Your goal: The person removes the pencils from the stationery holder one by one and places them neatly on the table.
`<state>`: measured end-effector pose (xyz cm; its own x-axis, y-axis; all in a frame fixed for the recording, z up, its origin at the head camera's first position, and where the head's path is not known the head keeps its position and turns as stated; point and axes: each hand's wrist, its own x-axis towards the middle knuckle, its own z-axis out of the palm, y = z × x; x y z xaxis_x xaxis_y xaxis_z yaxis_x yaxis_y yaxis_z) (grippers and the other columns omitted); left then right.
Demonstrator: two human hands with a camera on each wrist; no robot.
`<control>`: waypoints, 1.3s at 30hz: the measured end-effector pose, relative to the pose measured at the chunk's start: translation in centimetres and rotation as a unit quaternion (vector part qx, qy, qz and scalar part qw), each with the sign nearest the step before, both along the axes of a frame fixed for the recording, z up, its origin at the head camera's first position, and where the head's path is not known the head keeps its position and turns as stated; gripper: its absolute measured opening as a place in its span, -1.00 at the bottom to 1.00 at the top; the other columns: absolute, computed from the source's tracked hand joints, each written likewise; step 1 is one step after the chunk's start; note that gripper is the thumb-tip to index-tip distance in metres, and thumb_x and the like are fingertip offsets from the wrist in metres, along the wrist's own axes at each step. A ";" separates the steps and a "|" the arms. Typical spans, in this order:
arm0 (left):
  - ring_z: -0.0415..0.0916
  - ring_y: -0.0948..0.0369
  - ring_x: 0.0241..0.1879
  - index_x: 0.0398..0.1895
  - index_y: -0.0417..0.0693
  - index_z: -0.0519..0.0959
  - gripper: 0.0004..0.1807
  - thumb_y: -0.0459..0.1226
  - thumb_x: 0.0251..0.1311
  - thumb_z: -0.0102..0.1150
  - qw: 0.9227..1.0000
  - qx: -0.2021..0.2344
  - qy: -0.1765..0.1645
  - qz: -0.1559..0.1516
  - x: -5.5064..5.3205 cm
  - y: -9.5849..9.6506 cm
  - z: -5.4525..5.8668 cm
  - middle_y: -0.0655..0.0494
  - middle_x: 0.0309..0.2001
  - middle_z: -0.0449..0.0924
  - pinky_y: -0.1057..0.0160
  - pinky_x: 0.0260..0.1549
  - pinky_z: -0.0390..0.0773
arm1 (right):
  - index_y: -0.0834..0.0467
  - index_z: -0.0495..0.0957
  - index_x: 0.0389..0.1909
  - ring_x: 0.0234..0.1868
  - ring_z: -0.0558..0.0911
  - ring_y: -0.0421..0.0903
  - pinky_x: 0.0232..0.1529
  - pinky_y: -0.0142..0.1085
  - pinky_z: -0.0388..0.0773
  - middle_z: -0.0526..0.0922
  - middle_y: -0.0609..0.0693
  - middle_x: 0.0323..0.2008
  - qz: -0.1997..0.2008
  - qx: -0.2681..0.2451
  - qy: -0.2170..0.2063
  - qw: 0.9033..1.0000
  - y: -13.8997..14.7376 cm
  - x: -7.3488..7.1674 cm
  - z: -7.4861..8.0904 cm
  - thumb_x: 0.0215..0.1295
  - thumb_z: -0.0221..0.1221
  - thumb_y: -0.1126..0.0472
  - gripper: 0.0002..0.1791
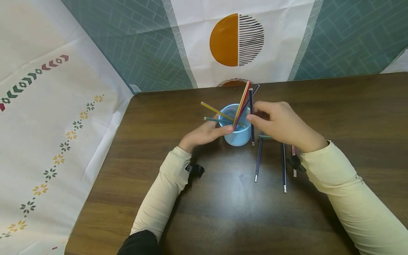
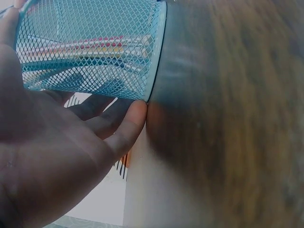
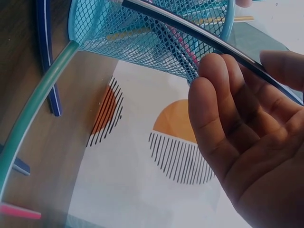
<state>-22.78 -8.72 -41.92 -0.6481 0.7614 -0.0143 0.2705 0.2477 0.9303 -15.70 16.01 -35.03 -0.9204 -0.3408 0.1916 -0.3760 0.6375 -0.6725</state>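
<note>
A light blue mesh pencil cup (image 1: 238, 139) stands on the table, gripped around its side by my left hand (image 1: 205, 136). Through the mesh (image 2: 90, 57) in the left wrist view, pencils show inside. A yellow pencil (image 1: 211, 107) and a teal pencil (image 1: 213, 120) lean left out of the cup; yellow and red ones and a dark one lean right. My right hand (image 1: 280, 122) pinches a dark blue pencil (image 3: 190, 27) between thumb and fingers. That pencil is close beside the cup's right side, nearly upright in the head view, its silver eraser end down.
Right of the cup lie two dark blue pencils (image 1: 259, 159), a pink pencil (image 1: 294, 173) and a green pencil (image 3: 28, 114), partly under my right hand and wrist. The brown wooden table (image 1: 223, 219) meets a patterned cloth (image 1: 271, 42) at its back edge.
</note>
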 end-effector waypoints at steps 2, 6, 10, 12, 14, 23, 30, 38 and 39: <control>0.31 0.08 0.28 0.55 -0.18 0.00 0.32 0.59 -0.02 0.01 1.000 0.000 0.001 0.000 0.0 0.0 0.0 -0.11 0.35 0.29 0.08 0.28 0.34 | 0.14 0.59 -0.22 -0.42 0.47 -0.01 -0.43 -0.14 0.46 0.53 0.01 -0.47 0.001 0.001 -0.008 1.000 0.1 0.0 0.0 0.47 0.21 0.15 -0.87; 0.31 0.08 0.28 0.55 -0.19 -0.01 0.34 0.60 -0.04 0.00 1.000 -0.007 0.004 0.001 0.0 0.0 0.1 -0.11 0.35 0.28 0.08 0.27 0.34 | 0.13 0.59 -0.22 -0.42 0.46 -0.01 -0.45 -0.14 0.45 0.52 0.01 -0.48 0.000 -0.002 -0.010 1.000 0.3 0.0 0.2 0.47 0.21 0.14 -0.87; 0.31 0.09 0.28 0.54 -0.18 0.00 0.34 0.61 -0.04 0.00 1.000 -0.011 0.006 0.004 0.0 -0.1 0.0 -0.12 0.34 0.30 0.08 0.27 0.34 | 0.11 0.55 -0.33 -0.49 0.42 -0.01 -0.53 -0.19 0.37 0.46 0.01 -0.55 -0.009 -0.010 0.004 1.000 0.7 0.1 0.5 0.48 0.20 0.12 -0.82; 0.31 0.09 0.28 0.54 -0.18 0.00 0.35 0.61 -0.06 0.01 1.000 -0.013 0.005 0.006 0.0 -0.1 0.0 -0.12 0.34 0.30 0.07 0.27 0.34 | 0.10 0.53 -0.36 -0.52 0.41 -0.02 -0.55 -0.20 0.34 0.43 0.00 -0.57 -0.014 -0.015 0.013 1.000 0.9 0.2 0.7 0.48 0.19 0.12 -0.80; 0.32 0.09 0.28 0.54 -0.18 0.00 0.35 0.61 -0.07 0.01 1.000 -0.015 0.002 0.008 0.0 -0.1 0.0 -0.12 0.34 0.30 0.07 0.26 0.34 | 0.10 0.52 -0.39 -0.53 0.40 -0.03 -0.56 -0.22 0.32 0.43 -0.01 -0.58 -0.017 -0.020 0.024 0.999 1.0 0.3 0.9 0.48 0.19 0.13 -0.79; 0.28 0.08 0.28 0.52 -0.17 0.06 0.29 0.59 -0.02 0.01 1.000 -0.016 -0.007 0.003 0.1 -0.2 0.1 -0.09 0.32 0.29 0.06 0.26 0.34 | 0.11 0.52 -0.39 -0.60 0.41 -0.03 -0.57 -0.26 0.31 0.43 -0.02 -0.59 -0.004 -0.053 0.039 0.998 0.4 0.4 0.6 0.48 0.20 0.13 -0.78; 0.31 0.09 0.26 0.52 -0.17 0.06 0.25 0.56 0.03 0.03 1.000 -0.009 -0.003 -0.002 0.0 0.1 0.1 -0.08 0.31 0.32 0.09 0.25 0.36 | 0.09 0.49 -0.41 -0.56 0.39 -0.04 -0.55 -0.22 0.30 0.40 0.00 -0.60 -0.004 -0.023 0.020 1.000 0.6 0.3 0.4 0.48 0.20 0.12 -0.76; 0.32 0.11 0.28 0.53 -0.16 0.04 0.30 0.59 -0.04 0.02 1.000 -0.016 -0.001 0.007 0.1 0.0 0.1 -0.07 0.33 0.31 0.09 0.26 0.34 | 0.08 0.52 -0.37 -0.55 0.39 -0.03 -0.54 -0.21 0.32 0.42 0.00 -0.58 0.005 -0.012 0.011 1.000 0.8 0.1 0.5 0.47 0.21 0.14 -0.81; 0.31 0.11 0.28 0.54 -0.16 0.04 0.31 0.60 -0.04 0.02 1.000 -0.017 -0.001 0.008 0.1 0.0 0.1 -0.07 0.33 0.31 0.08 0.27 0.34 | 0.08 0.52 -0.37 -0.56 0.39 -0.04 -0.54 -0.21 0.31 0.42 0.00 -0.58 0.006 -0.010 0.013 1.000 0.9 0.1 0.5 0.47 0.21 0.14 -0.81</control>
<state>-22.72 -8.76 -41.78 -0.6602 0.7500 -0.0413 0.2637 0.2828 0.9222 -15.63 16.88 -34.55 -0.9108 -0.3483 0.2216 -0.4011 0.6192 -0.6751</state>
